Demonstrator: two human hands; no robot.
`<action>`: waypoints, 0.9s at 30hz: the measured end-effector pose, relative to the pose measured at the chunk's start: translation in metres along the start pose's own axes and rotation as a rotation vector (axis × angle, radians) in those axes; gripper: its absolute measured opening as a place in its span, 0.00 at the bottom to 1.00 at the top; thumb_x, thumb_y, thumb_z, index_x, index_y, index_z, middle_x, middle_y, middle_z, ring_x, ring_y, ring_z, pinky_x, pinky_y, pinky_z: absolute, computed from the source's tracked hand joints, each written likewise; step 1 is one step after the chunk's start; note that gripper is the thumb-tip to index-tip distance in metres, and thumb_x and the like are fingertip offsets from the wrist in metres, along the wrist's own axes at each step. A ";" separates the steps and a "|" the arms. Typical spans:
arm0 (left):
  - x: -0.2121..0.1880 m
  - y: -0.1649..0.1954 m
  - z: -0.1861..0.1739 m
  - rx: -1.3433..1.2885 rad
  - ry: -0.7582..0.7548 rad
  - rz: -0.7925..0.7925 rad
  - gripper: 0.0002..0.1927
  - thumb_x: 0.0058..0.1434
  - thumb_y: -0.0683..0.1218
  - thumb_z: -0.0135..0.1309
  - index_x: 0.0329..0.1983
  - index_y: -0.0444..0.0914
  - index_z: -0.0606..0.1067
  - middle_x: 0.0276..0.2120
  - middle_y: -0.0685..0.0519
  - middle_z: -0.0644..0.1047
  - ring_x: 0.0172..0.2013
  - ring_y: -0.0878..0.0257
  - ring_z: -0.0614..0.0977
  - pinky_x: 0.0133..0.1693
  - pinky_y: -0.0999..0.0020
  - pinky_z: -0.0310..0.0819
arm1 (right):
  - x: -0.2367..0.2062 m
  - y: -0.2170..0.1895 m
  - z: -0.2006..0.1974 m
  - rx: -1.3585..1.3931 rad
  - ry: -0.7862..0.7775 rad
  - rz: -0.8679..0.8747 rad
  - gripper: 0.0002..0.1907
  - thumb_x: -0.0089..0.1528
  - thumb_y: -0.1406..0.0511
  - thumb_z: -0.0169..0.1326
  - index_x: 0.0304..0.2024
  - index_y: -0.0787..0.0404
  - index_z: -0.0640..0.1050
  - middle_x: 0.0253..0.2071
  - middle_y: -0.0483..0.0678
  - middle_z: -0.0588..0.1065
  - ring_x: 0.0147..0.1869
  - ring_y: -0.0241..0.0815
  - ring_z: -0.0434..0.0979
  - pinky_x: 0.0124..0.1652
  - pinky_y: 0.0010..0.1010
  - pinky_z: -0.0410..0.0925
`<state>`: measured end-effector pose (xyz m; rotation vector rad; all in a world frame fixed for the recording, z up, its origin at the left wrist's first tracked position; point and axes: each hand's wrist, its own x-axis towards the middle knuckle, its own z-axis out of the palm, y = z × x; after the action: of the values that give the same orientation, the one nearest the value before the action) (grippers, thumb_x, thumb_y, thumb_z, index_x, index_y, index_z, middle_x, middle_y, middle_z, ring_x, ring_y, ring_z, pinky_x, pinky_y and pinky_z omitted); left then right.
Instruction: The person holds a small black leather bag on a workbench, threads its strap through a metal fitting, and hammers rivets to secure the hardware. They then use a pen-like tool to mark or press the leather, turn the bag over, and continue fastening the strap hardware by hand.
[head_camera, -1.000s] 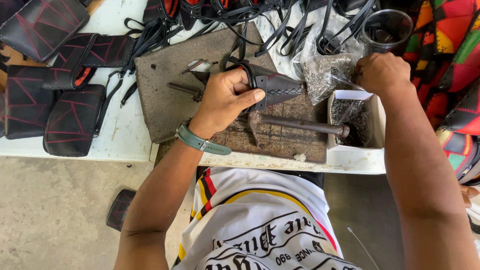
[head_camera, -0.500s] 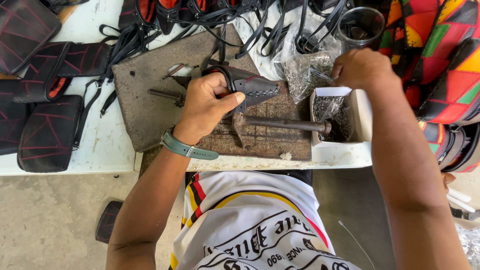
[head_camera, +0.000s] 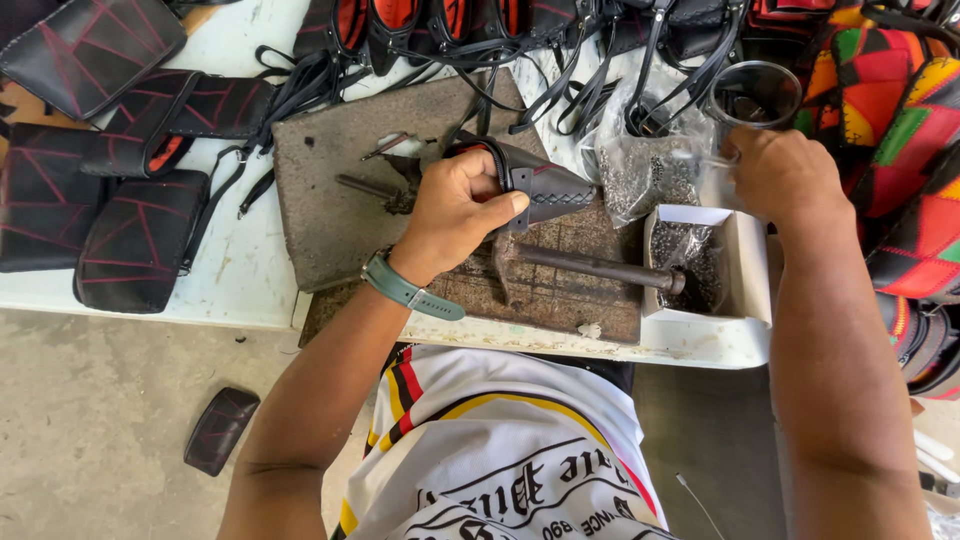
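- Step in hand, as I read it: hardware fitting on a small black leather pouch (head_camera: 545, 190). The left hand (head_camera: 455, 210) pinned the pouch down while the right hand (head_camera: 780, 175) went for a part.
- Pouch lay on the dark grid-marked work block (head_camera: 560, 300), overlapping the edge of the grey slab (head_camera: 320, 200), mid-tabletop (head_camera: 250, 300). Tapered end pointed right.
- Left hand: fingers clamped on the pouch's open end, thumb on top near the metal fitting, wrist bent down, green watch band (head_camera: 410, 290) on the wrist. Forearm came up from lower left.
- Right hand: arm stretched out along the right side, hand curled at the clear plastic bag of small metal bits (head_camera: 640, 170), just beside the dark cup (head_camera: 755, 95). Fingertips hidden under the hand, so cannot tell if they were pinched on anything.
- White cardboard box (head_camera: 745, 260) with more small metal bits sat below that hand; the metal hammer (head_camera: 600, 268) lay across the block, head touching the box, untouched.
- Next move, my judgement: needs one piece pinched out and seated at the pouch fitting, with the left grip held steady. Hammer was in easy reach.
- More black pouches with red stitching (head_camera: 140, 240) lay at the left of the tabletop.
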<state>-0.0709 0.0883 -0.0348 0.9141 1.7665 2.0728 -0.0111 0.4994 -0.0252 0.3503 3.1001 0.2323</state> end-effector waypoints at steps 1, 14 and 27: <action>0.001 0.000 0.000 0.045 0.007 0.041 0.12 0.62 0.37 0.61 0.47 0.30 0.76 0.39 0.52 0.82 0.39 0.71 0.82 0.41 0.73 0.79 | 0.001 0.001 0.000 -0.016 0.074 -0.023 0.09 0.64 0.61 0.57 0.46 0.53 0.81 0.41 0.59 0.81 0.47 0.62 0.81 0.46 0.51 0.72; -0.010 0.043 0.013 0.004 0.048 0.105 0.10 0.62 0.36 0.58 0.46 0.32 0.75 0.38 0.54 0.81 0.38 0.74 0.81 0.39 0.76 0.77 | -0.118 -0.131 -0.099 1.581 0.601 -0.378 0.11 0.77 0.64 0.52 0.48 0.66 0.69 0.47 0.53 0.76 0.52 0.44 0.82 0.50 0.35 0.78; -0.018 0.049 0.018 -0.046 0.028 0.086 0.07 0.64 0.36 0.60 0.42 0.32 0.74 0.34 0.52 0.80 0.34 0.74 0.77 0.35 0.76 0.73 | -0.132 -0.179 -0.106 1.731 0.592 -0.477 0.12 0.75 0.66 0.53 0.52 0.69 0.68 0.51 0.58 0.76 0.51 0.48 0.84 0.53 0.36 0.79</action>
<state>-0.0363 0.0815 0.0079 0.9689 1.7146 2.1798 0.0754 0.2823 0.0521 -0.6033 2.6319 -2.6510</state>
